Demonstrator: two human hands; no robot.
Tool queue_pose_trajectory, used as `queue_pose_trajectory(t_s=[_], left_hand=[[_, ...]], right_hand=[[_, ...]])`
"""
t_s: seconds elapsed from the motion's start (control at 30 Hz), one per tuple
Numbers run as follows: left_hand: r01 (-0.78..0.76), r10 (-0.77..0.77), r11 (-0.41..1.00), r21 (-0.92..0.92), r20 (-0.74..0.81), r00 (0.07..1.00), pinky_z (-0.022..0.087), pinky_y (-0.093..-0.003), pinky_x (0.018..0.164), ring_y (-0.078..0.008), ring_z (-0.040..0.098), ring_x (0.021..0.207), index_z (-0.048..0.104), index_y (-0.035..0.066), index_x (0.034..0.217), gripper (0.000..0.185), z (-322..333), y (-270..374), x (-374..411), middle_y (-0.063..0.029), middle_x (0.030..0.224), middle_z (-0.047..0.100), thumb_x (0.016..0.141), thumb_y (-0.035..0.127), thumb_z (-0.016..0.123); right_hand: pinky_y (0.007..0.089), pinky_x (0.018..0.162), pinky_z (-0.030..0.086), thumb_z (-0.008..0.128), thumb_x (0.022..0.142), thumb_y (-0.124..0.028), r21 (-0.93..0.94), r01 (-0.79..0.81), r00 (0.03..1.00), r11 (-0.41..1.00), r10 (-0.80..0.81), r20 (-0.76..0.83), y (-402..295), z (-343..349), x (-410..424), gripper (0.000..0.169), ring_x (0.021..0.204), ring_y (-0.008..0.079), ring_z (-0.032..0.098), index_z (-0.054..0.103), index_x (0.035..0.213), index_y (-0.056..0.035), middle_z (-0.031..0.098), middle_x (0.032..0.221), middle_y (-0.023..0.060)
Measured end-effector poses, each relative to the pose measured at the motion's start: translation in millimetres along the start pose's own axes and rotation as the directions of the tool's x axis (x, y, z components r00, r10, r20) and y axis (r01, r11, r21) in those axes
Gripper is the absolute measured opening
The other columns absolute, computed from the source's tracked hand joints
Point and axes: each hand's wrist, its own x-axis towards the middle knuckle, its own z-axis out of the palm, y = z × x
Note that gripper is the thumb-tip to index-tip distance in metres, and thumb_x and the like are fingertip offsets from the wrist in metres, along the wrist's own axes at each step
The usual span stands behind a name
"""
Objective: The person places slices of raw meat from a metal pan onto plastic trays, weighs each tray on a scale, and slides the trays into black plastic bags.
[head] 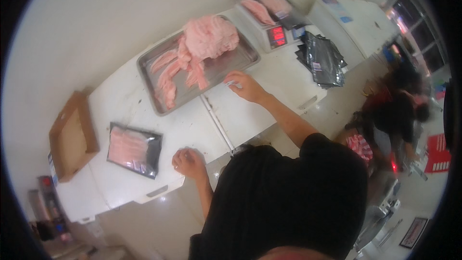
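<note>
My left hand (pixel 188 163) rests loosely curled at the front edge of the white table, with nothing visible in it. Left of it lies a black-backed clear pack of sliced pale meat (pixel 130 148). My right hand (pixel 243 85) is at the near rim of a metal tray (pixel 231 66), thumb and fingers bent together. Something small and pale shows between those fingertips, too blurred to name. A large heap of pale pink meat or fat (pixel 211 36) sits in the tray's far right part. Loose strips (pixel 168 83) spread to its left.
A digital scale (pixel 265 41) with red digits carries packed meat (pixel 276 5). Near it lie black plastic pouches (pixel 323 59). An open cardboard box (pixel 74 137) stands at the left end. A white chest freezer (pixel 355 21) adjoins the table. Another person (pixel 391 115) is at the right.
</note>
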Motion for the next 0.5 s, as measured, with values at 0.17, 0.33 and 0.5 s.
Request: queue_pose_trajectory(t_s=[0.17,0.33,0.5], left_hand=[[-0.013,0.013,1.0,-0.016,-0.012,1.0,0.044,-0.0489,0.097,-0.0336,0.062,0.111,0.07,0.012,0.096,0.011,-4,1,6,-0.0082,0.108,0.068,0.086,0.013,0.074],[0.016,-0.017,1.0,-0.02,-0.035,0.999,0.046,-0.0487,0.096,-0.0341,0.062,0.109,0.07,0.011,0.094,0.01,-12,12,10,-0.0093,0.106,0.069,0.085,0.013,0.075],[0.028,-0.029,0.999,-0.031,-0.019,0.999,0.045,-0.0482,0.098,-0.0334,0.061,0.111,0.07,0.01,0.094,0.01,-10,12,10,-0.008,0.106,0.069,0.086,0.013,0.074]], right_hand=[[0.0362,0.082,0.058,0.07,0.09,0.002,0.004,-0.038,0.988,0.999,0.037,0.147,-27,45,30,0.024,0.1,0.0281,0.07,0.073,0.114,-0.001,0.071,0.107,0.014],[0.0381,0.08,0.057,0.076,0.089,-0.01,-0.032,0.142,0.959,0.989,-0.129,0.253,-25,114,97,0.03,0.092,0.0279,0.071,0.073,0.117,-0.0022,0.074,0.101,0.0138],[0.0487,0.086,0.057,0.08,0.084,-0.039,-0.246,-0.07,0.965,0.967,0.127,0.227,-19,173,159,0.047,0.101,0.0387,0.074,0.074,0.112,-0.0009,0.076,0.104,0.0208]])
